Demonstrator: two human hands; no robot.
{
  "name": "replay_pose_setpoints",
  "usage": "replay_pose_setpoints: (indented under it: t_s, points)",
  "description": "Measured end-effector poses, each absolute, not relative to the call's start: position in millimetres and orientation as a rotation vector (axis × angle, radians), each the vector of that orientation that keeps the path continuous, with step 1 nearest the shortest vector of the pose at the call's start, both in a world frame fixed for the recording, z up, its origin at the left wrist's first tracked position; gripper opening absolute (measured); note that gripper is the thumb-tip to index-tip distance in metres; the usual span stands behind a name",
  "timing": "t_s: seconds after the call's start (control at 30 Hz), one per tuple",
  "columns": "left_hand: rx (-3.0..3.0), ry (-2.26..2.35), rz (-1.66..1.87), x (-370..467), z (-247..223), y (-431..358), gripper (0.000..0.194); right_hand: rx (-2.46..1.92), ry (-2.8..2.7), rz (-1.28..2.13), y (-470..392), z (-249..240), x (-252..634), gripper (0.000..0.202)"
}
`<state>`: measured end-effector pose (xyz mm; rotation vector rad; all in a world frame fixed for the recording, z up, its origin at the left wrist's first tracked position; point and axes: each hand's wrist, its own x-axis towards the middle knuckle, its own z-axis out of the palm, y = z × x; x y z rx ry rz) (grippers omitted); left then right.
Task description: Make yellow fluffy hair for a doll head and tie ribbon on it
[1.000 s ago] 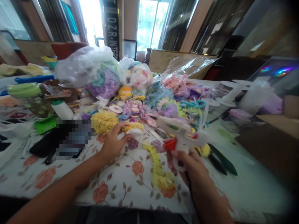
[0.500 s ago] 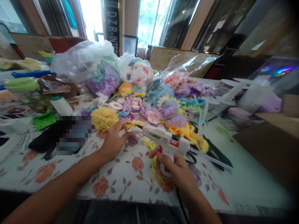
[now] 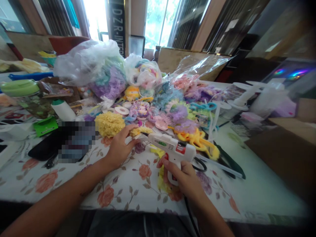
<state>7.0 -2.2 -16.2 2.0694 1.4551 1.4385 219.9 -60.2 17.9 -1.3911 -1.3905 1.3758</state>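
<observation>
My right hand (image 3: 181, 174) is wrapped round the grip of a white hot glue gun (image 3: 170, 146) with a red trigger. Its nozzle points left, towards my left hand (image 3: 122, 144). Between thumb and fingers, my left hand pinches a small fuzzy yellow piece (image 3: 140, 131), and the nozzle tip is close to it; whether they touch I cannot tell. A fluffy yellow pompom (image 3: 110, 124) sits just beyond my left hand. Pale yellow material (image 3: 165, 184) lies on the tablecloth under the glue gun, partly hidden by my right hand.
A heap of pastel yarn and trims (image 3: 172, 95), with plastic bags (image 3: 84, 65), fills the back of the table. A thread cone (image 3: 63, 110), green card (image 3: 45, 126) and dark phone-like objects lie left. Dark green scissors-like handles (image 3: 230, 159) and a cardboard box (image 3: 283, 141) are right.
The glue gun has shifted slightly left and down, with its nozzle closer to the fuzzy yellow piece. My left hand keeps its pinch, and the whole view has moved a little.
</observation>
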Motion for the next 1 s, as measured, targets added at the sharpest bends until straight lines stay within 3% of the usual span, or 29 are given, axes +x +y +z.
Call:
replay_pose_setpoints:
  t_s: [0.23,0.53,1.0]
  points:
    - [2.04,1.449,1.426,7.1,-15.6,-2.5,0.031,-1.418,-1.37,1.396,-59.6,16.8,219.3,0.033]
    - [2.105,1.427,1.433,7.6,-18.6,-3.9,0.04,-1.424,-1.389,1.355,-61.2,12.3,220.6,0.029]
    - [2.098,1.357,1.473,7.2,-16.7,-3.2,0.031,-1.425,-1.352,1.376,-62.0,7.6,219.0,0.031]
